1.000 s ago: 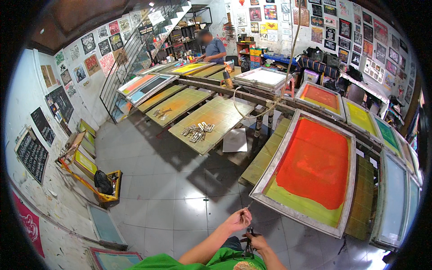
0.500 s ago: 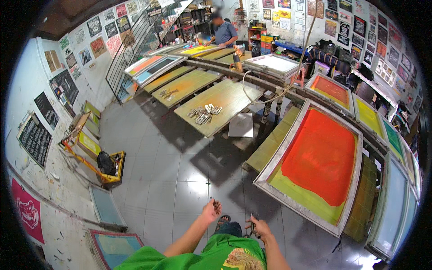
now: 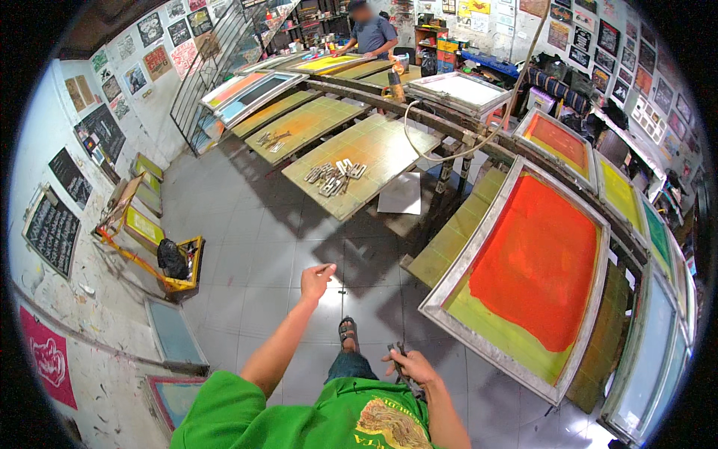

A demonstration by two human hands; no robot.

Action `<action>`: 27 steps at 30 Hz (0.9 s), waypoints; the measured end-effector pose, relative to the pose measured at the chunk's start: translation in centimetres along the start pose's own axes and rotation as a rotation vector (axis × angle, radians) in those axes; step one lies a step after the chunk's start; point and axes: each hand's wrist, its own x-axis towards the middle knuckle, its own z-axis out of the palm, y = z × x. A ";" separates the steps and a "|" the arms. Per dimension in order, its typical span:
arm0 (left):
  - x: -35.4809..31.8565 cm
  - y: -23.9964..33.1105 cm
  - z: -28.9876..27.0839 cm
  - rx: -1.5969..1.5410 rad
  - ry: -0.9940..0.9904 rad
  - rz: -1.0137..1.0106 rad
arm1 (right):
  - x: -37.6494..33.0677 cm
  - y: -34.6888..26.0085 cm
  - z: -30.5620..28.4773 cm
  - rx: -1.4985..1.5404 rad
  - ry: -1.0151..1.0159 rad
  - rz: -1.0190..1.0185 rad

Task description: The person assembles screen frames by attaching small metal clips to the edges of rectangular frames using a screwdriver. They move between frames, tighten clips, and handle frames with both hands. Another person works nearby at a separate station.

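Observation:
My left hand (image 3: 318, 282) is stretched forward over the grey floor, its fingers pressed together; what they hold, if anything, is too small to make out. Lower and to the right, my right hand (image 3: 416, 367) is closed around some dark metal pieces (image 3: 398, 350), which stick out past the fingers. Ahead of my left hand, a pile of slotted metal pieces (image 3: 334, 177) lies on a yellowish printing board (image 3: 378, 153). To the right of my right hand, a large screen frame (image 3: 462, 346) with red ink (image 3: 535, 262) rests tilted on the bench.
More boards and frames line the long metal bench (image 3: 359, 101). A cable (image 3: 410, 138) loops down beside the near board. A yellow trolley (image 3: 187, 283) with a black bag stands left, near frames (image 3: 176, 333) against the wall. Another person (image 3: 372, 37) works at the far end.
I have stepped forward, and one sandalled foot now shows ahead. My left hand has swung up and forward to the left. The dark metal pieces stay in my right hand, which has moved slightly left.

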 end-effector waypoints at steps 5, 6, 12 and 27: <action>11.4 3.5 0.2 -0.076 0.042 0.051 | 4.3 -1.5 0.2 -0.051 0.009 0.088; 13.6 4.2 0.1 -0.032 0.057 0.096 | 5.2 -2.1 0.5 -0.047 0.012 0.093; 24.2 7.0 -1.2 0.147 0.255 0.344 | 11.7 -6.9 2.5 0.036 0.054 0.061; 36.6 5.8 -2.2 0.193 0.424 0.628 | 24.4 -17.5 6.2 -0.152 0.660 -0.145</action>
